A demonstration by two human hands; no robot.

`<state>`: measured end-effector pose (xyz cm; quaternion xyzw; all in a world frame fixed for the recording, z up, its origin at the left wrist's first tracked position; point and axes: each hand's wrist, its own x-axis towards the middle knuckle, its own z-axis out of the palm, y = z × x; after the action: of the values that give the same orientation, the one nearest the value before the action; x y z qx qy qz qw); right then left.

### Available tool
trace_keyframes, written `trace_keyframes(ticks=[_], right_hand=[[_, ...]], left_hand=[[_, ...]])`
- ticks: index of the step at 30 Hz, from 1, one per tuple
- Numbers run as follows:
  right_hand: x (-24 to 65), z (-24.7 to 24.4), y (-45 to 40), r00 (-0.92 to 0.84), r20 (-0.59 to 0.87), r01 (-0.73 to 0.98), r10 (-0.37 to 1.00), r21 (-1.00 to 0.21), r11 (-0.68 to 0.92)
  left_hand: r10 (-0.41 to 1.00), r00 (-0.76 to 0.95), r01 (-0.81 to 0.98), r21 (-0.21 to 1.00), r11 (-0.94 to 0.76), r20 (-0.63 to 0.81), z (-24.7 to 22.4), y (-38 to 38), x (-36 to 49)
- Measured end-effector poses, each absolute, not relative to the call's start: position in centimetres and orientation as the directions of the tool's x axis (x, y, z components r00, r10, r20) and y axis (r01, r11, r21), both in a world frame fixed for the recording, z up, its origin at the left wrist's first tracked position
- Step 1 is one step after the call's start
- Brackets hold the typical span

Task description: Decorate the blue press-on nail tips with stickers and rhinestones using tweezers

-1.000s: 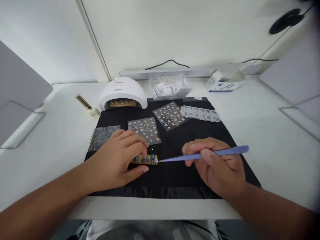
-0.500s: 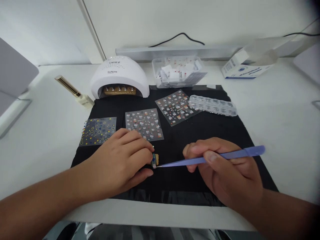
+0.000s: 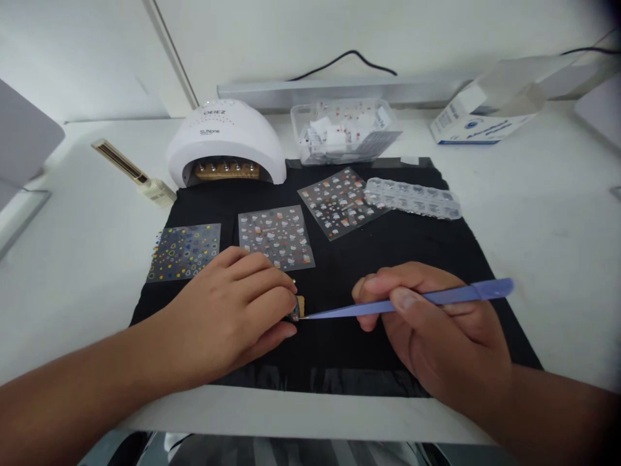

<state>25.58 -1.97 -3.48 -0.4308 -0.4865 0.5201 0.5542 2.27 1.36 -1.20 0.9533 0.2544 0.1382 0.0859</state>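
My left hand [image 3: 237,310] rests on the black mat [image 3: 334,349], its fingers closed round a small dark piece [image 3: 294,314] mostly hidden by the fingertips. A small tan block [image 3: 301,305] shows just right of them. Pinched in my right hand [image 3: 431,330] are blue-purple tweezers [image 3: 451,296], whose tip points left and meets the small piece. Behind my left hand lie a sticker sheet with white and red figures [image 3: 276,237] and one with blue and yellow shapes [image 3: 187,251].
A white lamp [image 3: 226,139] stands at the back left, beside a cream bottle [image 3: 158,192]. Behind the mat is a clear tub [image 3: 339,133]. Another sticker sheet [image 3: 339,200] touches a clear blister tray [image 3: 412,197]. An open box [image 3: 485,120] stands back right.
The view has shifted slightly. The small piece shows less beside my left fingertips, with its bright blue part now out of sight. Both hands keep their grips.
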Motion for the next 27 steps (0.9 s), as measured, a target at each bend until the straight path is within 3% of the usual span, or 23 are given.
trace_keyframes(ticks=[27], right_hand=[[25.87,-3.81,-2.36,-0.032,0.064,-0.140,0.997,-0.988,0.059]], left_hand=[[0.532,0.820,0.475,0.267,-0.838,0.213,-1.39,1.38,2.53]])
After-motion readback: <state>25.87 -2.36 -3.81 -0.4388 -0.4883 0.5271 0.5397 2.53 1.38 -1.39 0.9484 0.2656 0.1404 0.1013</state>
